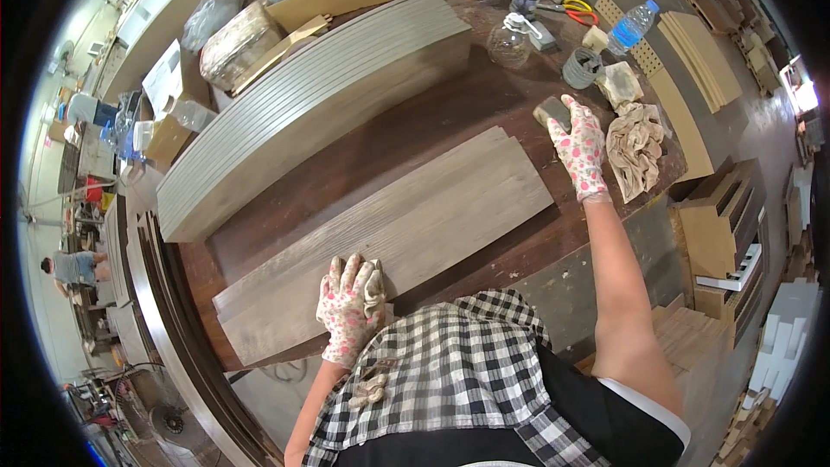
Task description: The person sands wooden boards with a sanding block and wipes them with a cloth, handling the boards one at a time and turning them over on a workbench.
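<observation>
Resting the left hand [346, 311] flat and open on the near side of the planks [424, 220], left of their middle, with a greyish lump [374, 288] at the thumb, perhaps cloth, perhaps soiled glove. Gripping a small block [550, 111] in the right hand [571, 122], past the planks' right end, over the table [510, 108]. Apparently partway through the planks, judging by uneven dark streaks; impossible to tell from the stack [320, 95], just beyond them, how much to count as done or left. Hidden: the planks' undersides and the patch beneath the left palm.
</observation>
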Motion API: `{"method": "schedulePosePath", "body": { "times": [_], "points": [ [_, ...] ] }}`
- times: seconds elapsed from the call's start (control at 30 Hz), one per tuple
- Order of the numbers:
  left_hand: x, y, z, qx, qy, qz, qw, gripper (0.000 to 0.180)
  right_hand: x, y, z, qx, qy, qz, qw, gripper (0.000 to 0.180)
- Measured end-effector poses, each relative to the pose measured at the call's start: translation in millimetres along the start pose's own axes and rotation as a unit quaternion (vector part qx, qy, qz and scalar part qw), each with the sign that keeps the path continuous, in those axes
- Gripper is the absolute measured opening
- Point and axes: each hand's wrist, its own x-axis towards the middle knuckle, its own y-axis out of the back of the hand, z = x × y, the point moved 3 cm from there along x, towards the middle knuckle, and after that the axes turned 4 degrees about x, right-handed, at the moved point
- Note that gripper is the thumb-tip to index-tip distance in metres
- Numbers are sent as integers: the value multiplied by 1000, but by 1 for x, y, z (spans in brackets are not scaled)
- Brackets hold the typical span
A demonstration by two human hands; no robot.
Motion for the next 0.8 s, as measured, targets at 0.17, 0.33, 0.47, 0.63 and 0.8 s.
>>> {"method": "schedulePosePath", "body": {
  "times": [0.17,0.33,0.47,0.63,0.8],
  "points": [
    [77,-4,46,9,-56,-6,998,47,-45,-22,-16,415,-141,78,895,47],
    [184,-14,133,-99,-171,35,980,47,-74,-38,-28,515,-207,161,816,48],
    [232,-11,190,-106,-260,62,958,51,-71,-36,-32,568,-257,147,768,45],
    [180,-16,138,-122,-176,56,975,53,-73,-48,-15,523,-236,138,807,47],
    [59,-18,-12,-19,60,50,997,54,-67,-45,-24,526,-210,105,817,54]
  ]
}}
